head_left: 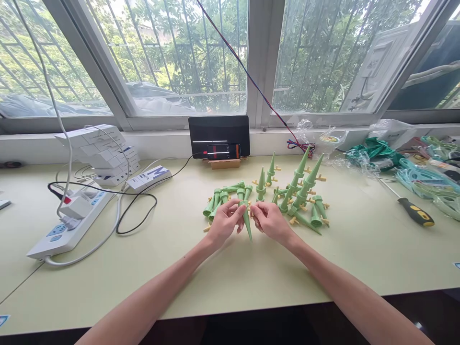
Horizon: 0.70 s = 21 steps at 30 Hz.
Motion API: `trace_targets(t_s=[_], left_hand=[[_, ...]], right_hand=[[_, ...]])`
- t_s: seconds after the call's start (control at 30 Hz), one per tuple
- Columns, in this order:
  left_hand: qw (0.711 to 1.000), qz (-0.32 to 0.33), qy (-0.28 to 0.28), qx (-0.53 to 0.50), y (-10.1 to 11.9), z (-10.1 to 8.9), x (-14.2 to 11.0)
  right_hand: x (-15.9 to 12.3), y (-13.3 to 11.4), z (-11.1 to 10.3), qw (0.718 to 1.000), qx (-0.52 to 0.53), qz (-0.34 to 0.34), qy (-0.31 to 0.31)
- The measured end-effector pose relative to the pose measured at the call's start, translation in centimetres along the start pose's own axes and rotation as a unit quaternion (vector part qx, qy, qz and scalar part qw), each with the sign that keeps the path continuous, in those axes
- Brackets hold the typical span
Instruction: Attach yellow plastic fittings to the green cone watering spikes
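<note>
Lying at nine o'clock from the hands on the smooth, pale green worktop (194, 273), a long white plastic power strip (68, 235) carries plugs and looping cables. At ten o'clock, slim white cardboard boxes (104, 153) form an uneven stack, with a flat box (150, 178) marked "M" beside it. Closer in, also toward ten o'clock, ribbed green plastic cones (217, 199) lie in a loose pile.

The left hand (225, 220) has its fingers pinched round a tapered green spike (247, 223), its smooth point angled toward six o'clock, just above the worktop. A glossy dark phone (223, 152) leans before a black tablet (219, 129) near twelve. The right hand (269, 220) has its fingers closed on a small yellow piece (250, 209), mostly hidden, at the spike's side.

Toward one and two o'clock, collared green spikes (302, 187) with stubby yellow side arms stand or lie close together. Further out at two are crinkled, clear and green plastic bags (377, 154); at three rests a screwdriver (416, 212) with a black-and-yellow handle.
</note>
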State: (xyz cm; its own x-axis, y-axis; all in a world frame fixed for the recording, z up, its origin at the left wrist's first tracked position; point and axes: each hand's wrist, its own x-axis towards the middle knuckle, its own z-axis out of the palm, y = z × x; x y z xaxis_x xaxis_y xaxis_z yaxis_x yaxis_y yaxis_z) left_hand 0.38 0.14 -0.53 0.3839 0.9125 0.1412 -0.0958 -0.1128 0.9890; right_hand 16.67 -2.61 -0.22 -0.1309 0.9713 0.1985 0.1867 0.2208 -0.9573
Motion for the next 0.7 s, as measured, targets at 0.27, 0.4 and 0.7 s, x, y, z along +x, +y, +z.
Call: trace_targets(t_s=[0.27,0.4,0.7], left_hand=[[0.999,0.036,-0.001,0.023,-0.2,-0.1,-0.1],[0.999,0.027,-0.002,0.018,0.2,-0.1,0.0],[0.994,0.035,0.064,-0.076,2.7,-2.0,1.3]], right_hand=[[0.1,0.2,0.0,0.999,0.033,0.009,-0.004],[0.1,0.1,0.0,0.999,0.037,0.006,-0.003],[0.1,-0.2,-1.0,0.989,-0.117,-0.057,0.075]])
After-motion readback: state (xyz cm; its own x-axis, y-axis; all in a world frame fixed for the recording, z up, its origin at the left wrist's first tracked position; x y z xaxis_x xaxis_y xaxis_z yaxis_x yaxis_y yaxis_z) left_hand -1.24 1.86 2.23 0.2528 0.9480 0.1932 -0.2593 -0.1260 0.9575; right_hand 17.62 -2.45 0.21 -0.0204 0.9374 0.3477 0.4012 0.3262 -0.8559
